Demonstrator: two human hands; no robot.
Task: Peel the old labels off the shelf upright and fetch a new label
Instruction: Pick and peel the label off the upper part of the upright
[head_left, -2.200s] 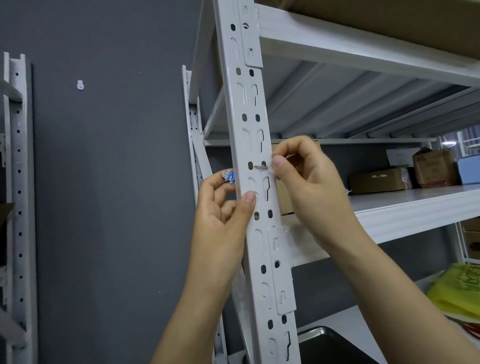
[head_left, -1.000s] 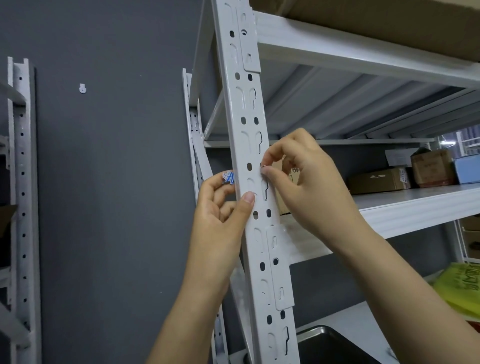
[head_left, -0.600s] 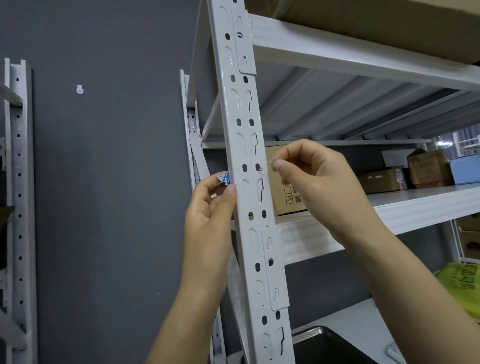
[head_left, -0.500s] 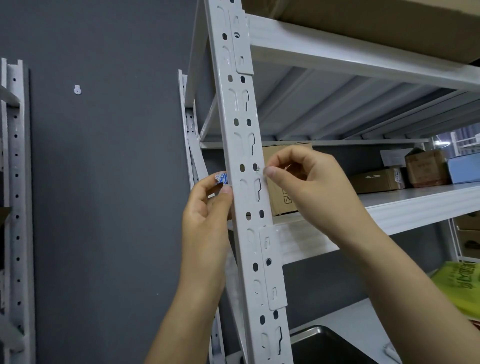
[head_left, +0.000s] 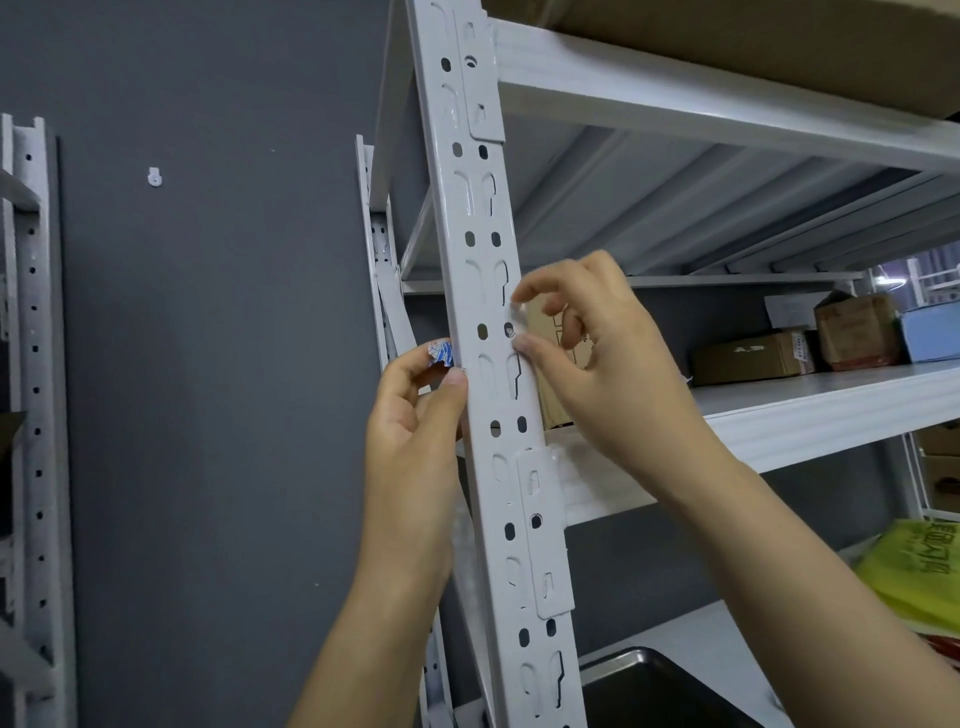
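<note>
Right hand (head_left: 597, 358) fingers have parted beside the near-vertical upright (head_left: 483, 291).

Label scrap (head_left: 439, 353) mostly hidden behind upright (head_left: 488, 332); print unreadable.

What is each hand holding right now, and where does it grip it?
The left hand pinches a crumpled blue-and-white label scrap at its lower edge. The right hand picks at the shelf upright; whether it holds anything cannot be told.
</note>
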